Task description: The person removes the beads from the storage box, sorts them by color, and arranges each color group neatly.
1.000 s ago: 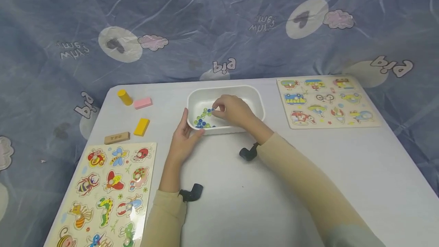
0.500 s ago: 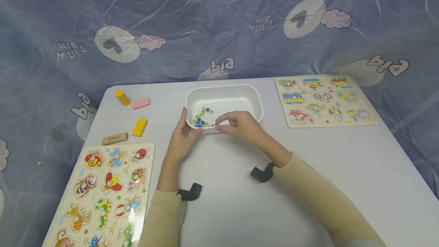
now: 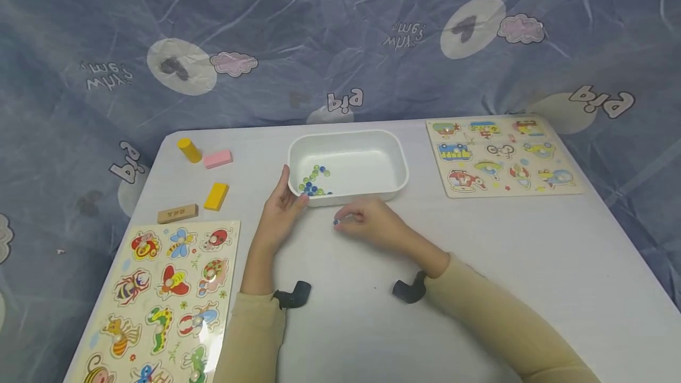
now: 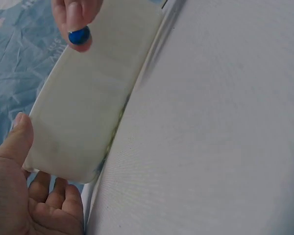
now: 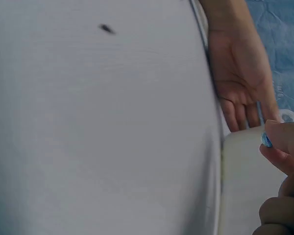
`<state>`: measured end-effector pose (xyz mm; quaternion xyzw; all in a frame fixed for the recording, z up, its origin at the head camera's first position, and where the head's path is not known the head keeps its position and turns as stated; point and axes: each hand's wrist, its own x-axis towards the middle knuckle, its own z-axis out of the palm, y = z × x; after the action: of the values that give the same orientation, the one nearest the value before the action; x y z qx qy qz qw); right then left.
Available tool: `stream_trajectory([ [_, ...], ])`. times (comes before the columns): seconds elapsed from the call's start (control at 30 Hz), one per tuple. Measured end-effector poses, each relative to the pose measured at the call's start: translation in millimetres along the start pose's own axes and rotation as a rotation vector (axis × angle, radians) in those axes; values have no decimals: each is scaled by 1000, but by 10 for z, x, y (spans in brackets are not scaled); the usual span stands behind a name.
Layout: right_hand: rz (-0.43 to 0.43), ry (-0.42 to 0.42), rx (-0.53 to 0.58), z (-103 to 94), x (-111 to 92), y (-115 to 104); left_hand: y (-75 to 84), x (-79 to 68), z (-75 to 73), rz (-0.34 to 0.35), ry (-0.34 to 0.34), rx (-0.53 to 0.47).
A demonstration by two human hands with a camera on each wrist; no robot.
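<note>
A white plastic tub (image 3: 367,170) stands at the back middle of the table in the head view. Blue and yellow-green glass marbles (image 3: 310,187) lie in its left part. My left hand (image 3: 279,217) grips the tub's left end, its thumb at the near corner and its fingers along the side. Just in front of the tub, my right hand (image 3: 375,223) pinches a blue marble (image 3: 336,222) between thumb and index finger. Both wrist views show this blue marble (image 4: 79,35) at the fingertips, with the tub's outer wall (image 4: 83,112) behind it.
An insect puzzle board (image 3: 175,300) lies at the left and a vehicle puzzle board (image 3: 505,161) at the back right. Left of the tub are a yellow cylinder (image 3: 189,150), a pink block (image 3: 218,159), a yellow block (image 3: 216,197) and a wooden block (image 3: 178,213).
My right hand has come out of the tub, over its near rim and toward me, bringing a blue marble. The left hand has stayed at the tub's left end.
</note>
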<state>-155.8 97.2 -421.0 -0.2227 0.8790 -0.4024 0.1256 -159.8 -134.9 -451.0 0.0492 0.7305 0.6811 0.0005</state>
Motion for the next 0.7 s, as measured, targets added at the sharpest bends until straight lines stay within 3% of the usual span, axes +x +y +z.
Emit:
stream_trajectory([
  [0.33,-35,-63,-102,218,52,122,-12,-8,0,11,4,-23],
  [0.7,-15,-65,-158,248,54,121,-3,-8,5,9,3,-40],
])
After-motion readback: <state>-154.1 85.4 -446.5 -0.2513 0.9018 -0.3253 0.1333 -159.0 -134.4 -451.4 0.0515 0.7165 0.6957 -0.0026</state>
